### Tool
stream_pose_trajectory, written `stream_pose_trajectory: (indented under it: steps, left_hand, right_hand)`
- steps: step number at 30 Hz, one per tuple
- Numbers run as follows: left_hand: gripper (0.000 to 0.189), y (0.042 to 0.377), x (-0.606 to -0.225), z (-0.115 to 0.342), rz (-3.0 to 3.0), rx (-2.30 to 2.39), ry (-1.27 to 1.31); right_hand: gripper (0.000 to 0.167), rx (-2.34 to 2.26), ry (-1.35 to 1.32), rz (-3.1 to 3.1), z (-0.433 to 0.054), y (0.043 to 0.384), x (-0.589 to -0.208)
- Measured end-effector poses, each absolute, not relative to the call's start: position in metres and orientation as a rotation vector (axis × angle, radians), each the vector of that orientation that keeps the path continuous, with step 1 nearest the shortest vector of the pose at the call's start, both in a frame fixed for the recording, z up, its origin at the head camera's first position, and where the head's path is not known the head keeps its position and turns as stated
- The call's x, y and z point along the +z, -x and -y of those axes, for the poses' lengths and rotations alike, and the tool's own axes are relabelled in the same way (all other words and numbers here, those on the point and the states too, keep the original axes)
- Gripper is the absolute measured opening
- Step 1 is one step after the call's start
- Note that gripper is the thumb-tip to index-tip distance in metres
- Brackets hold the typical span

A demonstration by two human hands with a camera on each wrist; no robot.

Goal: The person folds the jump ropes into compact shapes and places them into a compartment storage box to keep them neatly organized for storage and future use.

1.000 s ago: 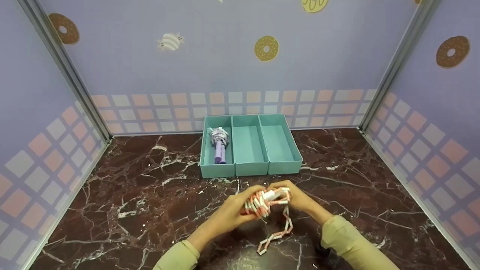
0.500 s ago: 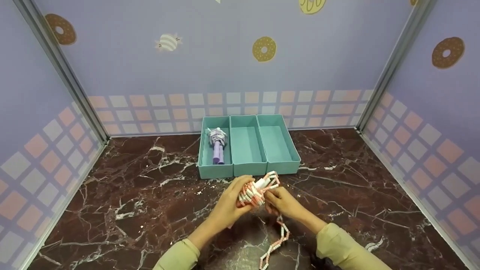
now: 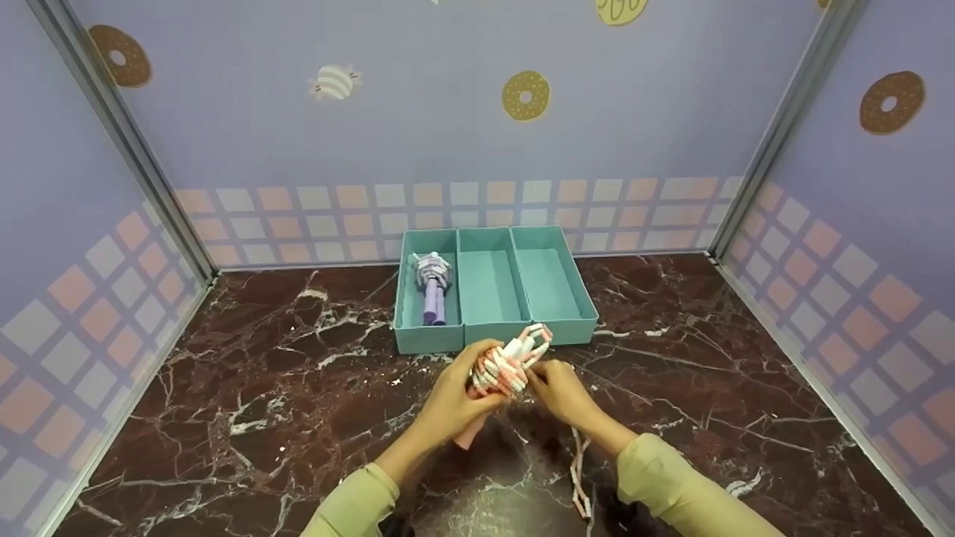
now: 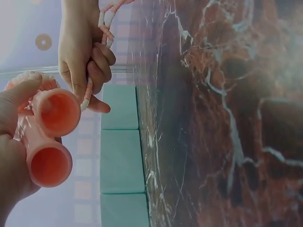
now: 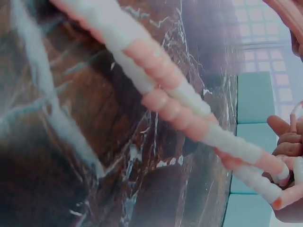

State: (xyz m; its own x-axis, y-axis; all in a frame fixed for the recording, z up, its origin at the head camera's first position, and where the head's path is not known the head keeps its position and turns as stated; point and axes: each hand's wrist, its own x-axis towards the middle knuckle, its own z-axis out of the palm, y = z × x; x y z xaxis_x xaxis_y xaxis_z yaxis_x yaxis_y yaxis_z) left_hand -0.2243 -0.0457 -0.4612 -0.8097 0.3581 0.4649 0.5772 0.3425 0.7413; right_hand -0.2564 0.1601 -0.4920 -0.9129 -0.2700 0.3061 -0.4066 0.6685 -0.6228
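My left hand [image 3: 448, 395] grips a pink and white beaded jump rope [image 3: 501, 371], its beads wound round the handles in a bundle. Two pink handles [image 4: 40, 130] with hollow flared ends stick out of that grip in the left wrist view. Just right of the bundle, my right hand [image 3: 563, 391] holds the loose part of the rope with curled fingers. From there a doubled beaded length [image 5: 182, 113] trails down toward the front of the table. Part of the right hand's fingers is hidden behind the bundle in the head view.
Behind the hands stands a teal organizer [image 3: 430, 341] with three compartments side by side. A wound purple and white beaded jump rope [image 3: 433, 276] lies in the left one. Patterned panels [image 3: 418, 134] enclose the dark marbled table [image 3: 298, 403] at the back and sides.
The bundle in my left hand has moved up and slightly left, and a pink handle now shows below it. My right hand has swung down and back up; the trailing rope has shifted right.
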Motion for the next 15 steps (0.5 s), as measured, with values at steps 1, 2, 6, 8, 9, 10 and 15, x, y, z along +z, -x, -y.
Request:
stream_pose_trajectory:
  steps: [1,2,6,8,9,10,15]
  left_hand:
    - [0.068,0.225,-0.461,0.046,2.389,-1.474,0.836]
    - [0.068,0.225,-0.461,0.046,2.394,-1.484,0.825]
    - [0.068,0.227,-0.462,0.048,2.415,-1.474,0.753]
    - [0.067,0.229,-0.462,0.05,2.423,-1.453,0.702]
    - [0.067,0.23,-0.462,0.05,2.426,-1.44,0.678]
    - [0.067,0.232,-0.461,0.051,2.428,-1.419,0.664]
    - [0.065,0.237,-0.458,0.054,2.436,-1.361,0.607]
  right_hand:
    - [0.028,1.066,-0.559,2.69,-0.159,0.257,-0.493]
    - [0.028,1.061,-0.567,2.69,-0.158,0.257,-0.494]
    - [0.026,1.075,-0.631,2.707,-0.155,0.25,-0.496]
    - [0.025,1.073,-0.675,2.73,-0.155,0.244,-0.495]
    - [0.025,1.058,-0.702,2.741,-0.154,0.241,-0.495]
    - [0.026,1.038,-0.728,2.749,-0.154,0.237,-0.494]
    - [0.024,0.795,-0.873,2.749,-0.154,0.224,-0.487]
